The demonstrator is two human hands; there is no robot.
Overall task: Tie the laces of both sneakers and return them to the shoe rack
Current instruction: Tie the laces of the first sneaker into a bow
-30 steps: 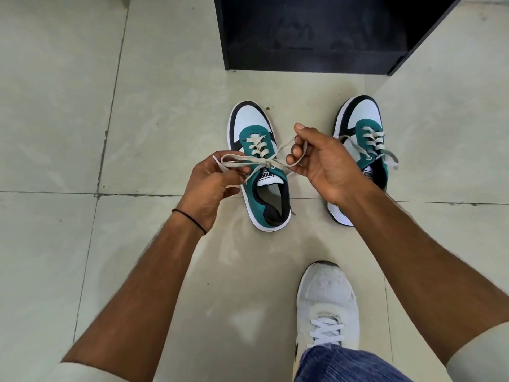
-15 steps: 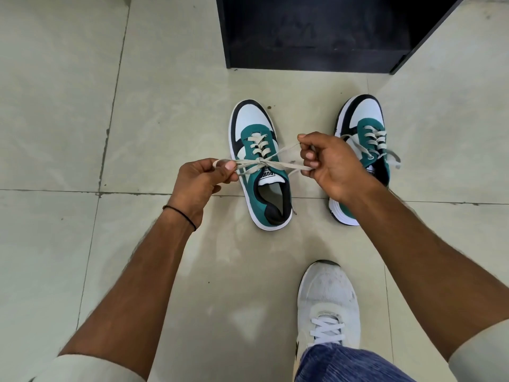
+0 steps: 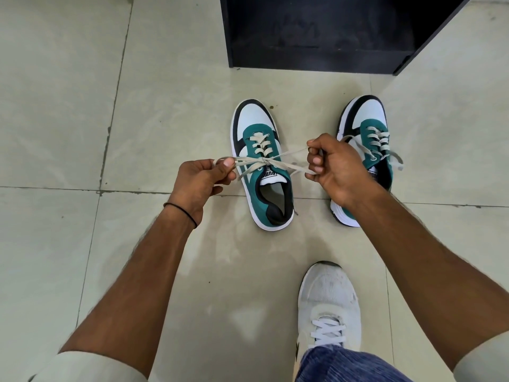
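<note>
Two green, white and black sneakers stand on the tiled floor, toes pointing away from me. Over the left sneaker (image 3: 254, 119) a beige lace (image 3: 278, 161) is stretched sideways, with a knot above the tongue. My left hand (image 3: 198, 180) pinches a lace loop on the left side. My right hand (image 3: 336, 166) grips the other lace loop on the right side. The right sneaker (image 3: 369, 111) sits partly behind my right hand, its laces lying in a loose bow.
A black shoe rack (image 3: 316, 31) stands on the floor just beyond the sneakers. My own foot in a white shoe (image 3: 327, 301) rests on the tiles near me, below a blue trouser leg (image 3: 344, 365). Grout lines cross the floor.
Both hands have pulled apart sideways, left hand going left and right hand going right. The lace loops have drawn out and the knot over the left sneaker has tightened.
</note>
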